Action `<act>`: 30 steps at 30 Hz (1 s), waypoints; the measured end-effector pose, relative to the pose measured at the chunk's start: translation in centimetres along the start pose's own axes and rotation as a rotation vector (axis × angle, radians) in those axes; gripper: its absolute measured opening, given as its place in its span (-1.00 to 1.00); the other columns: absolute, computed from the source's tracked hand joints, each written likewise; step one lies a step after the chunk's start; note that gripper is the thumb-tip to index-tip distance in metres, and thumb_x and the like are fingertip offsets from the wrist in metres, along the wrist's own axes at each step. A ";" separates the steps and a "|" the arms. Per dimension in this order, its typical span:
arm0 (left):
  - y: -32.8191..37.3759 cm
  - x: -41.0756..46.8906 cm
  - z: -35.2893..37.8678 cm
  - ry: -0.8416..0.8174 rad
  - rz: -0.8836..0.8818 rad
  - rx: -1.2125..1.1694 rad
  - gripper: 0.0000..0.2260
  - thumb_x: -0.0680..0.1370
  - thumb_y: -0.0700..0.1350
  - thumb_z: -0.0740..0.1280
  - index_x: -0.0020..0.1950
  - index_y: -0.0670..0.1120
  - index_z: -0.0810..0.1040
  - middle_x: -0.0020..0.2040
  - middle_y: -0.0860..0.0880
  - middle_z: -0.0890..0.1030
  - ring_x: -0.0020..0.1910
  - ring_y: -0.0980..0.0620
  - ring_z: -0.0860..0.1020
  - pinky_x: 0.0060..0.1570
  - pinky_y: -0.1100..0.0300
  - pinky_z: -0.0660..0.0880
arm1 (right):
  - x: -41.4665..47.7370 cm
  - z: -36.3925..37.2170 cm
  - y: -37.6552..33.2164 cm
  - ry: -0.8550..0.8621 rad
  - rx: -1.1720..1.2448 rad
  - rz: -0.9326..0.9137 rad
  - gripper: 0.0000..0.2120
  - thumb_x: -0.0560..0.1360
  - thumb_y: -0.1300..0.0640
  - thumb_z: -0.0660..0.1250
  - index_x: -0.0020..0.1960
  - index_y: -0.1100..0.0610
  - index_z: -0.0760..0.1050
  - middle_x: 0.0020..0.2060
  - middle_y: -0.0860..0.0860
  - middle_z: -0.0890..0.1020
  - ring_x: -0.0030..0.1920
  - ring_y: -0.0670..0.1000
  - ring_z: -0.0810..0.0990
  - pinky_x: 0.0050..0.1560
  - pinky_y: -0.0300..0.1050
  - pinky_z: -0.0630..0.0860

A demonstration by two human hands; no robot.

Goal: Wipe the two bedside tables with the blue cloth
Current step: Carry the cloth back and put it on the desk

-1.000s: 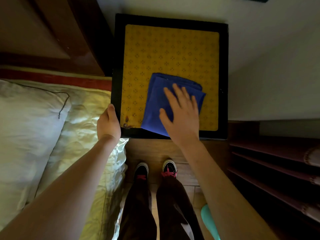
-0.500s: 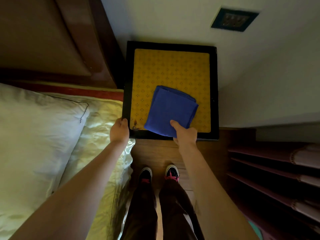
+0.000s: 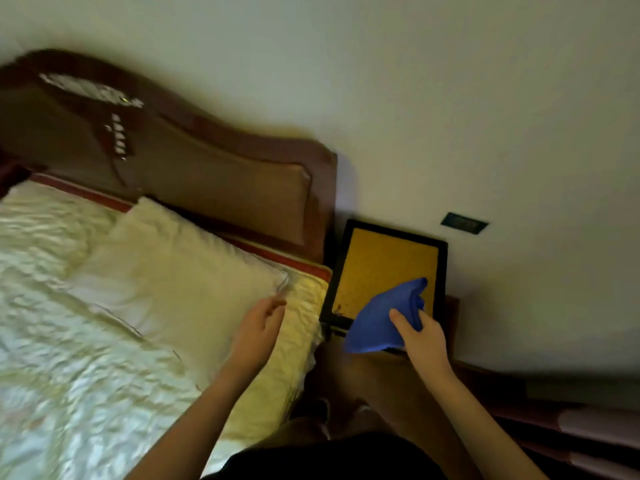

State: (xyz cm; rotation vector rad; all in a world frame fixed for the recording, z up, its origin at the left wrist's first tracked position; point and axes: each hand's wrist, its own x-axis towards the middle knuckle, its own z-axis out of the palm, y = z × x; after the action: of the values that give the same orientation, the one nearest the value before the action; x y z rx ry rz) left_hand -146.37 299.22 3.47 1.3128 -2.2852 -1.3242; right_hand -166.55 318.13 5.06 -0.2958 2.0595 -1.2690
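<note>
The bedside table point(image 3: 381, 261) has a yellow patterned top in a black frame and stands between the bed and the wall. My right hand point(image 3: 424, 336) grips the blue cloth point(image 3: 377, 320), lifted off the table and hanging bunched over its near edge. My left hand point(image 3: 258, 325) hovers over the bed's edge with fingers apart and holds nothing. Only this one bedside table is in view.
The bed with a shiny cream cover point(image 3: 86, 358) and a white pillow point(image 3: 180, 271) fills the left. A dark wooden headboard point(image 3: 207, 174) stands behind it. A wall socket point(image 3: 464, 223) sits above the table. Low dark shelves point(image 3: 571, 431) run along the right wall.
My right hand has picked the blue cloth up off the table top. My left hand has let go of the table's edge. The view has swung left and pulled back, showing the bed.
</note>
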 end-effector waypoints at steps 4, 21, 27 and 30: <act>-2.6 -6.3 -3.4 0.190 -0.118 0.002 -0.72 0.54 0.08 0.16 0.11 0.03 0.57 0.00 0.12 0.61 -0.04 0.25 0.55 -0.11 0.32 0.41 | -1.2 -0.4 -1.7 -0.070 -0.062 -0.090 -0.91 0.56 0.15 0.32 -0.08 -0.04 0.51 -0.15 -0.07 0.61 -0.13 -0.06 0.57 0.00 0.08 0.51; -3.0 -40.3 15.9 1.214 -1.088 -0.662 -0.82 0.50 0.04 0.23 -0.12 0.06 0.61 -0.16 -0.02 0.67 -0.12 -0.02 0.63 0.01 -0.05 0.53 | -6.7 8.4 2.0 -1.144 -0.696 -0.370 -0.91 0.53 0.11 0.36 -0.07 0.13 0.53 -0.22 0.03 0.60 -0.14 0.11 0.57 -0.03 0.09 0.51; 2.1 -50.0 24.8 1.674 -1.290 -0.796 -0.81 0.60 -0.14 0.21 -0.07 -0.04 0.61 -0.15 -0.07 0.67 -0.12 -0.08 0.61 0.00 -0.07 0.51 | -19.4 12.3 5.6 -1.616 -0.874 -0.565 -0.85 0.52 0.13 0.37 -0.18 0.19 0.54 -0.36 0.05 0.60 -0.37 -0.21 0.56 -0.35 -0.34 0.40; 5.1 -52.9 30.1 1.884 -1.388 -0.914 -0.80 0.61 -0.15 0.19 -0.06 -0.07 0.62 -0.12 -0.06 0.67 -0.11 -0.06 0.62 0.01 -0.03 0.53 | -26.5 12.1 8.1 -1.818 -0.921 -0.607 -0.75 0.50 0.14 0.38 -0.23 0.31 0.50 -0.38 0.22 0.55 -0.35 -0.03 0.46 -0.32 -0.13 0.35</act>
State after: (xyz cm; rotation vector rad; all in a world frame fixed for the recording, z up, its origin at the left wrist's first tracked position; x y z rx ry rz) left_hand -134.62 359.16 3.00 2.0035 0.5259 -0.3375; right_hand -137.82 327.39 6.27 -1.7401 0.6598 0.1433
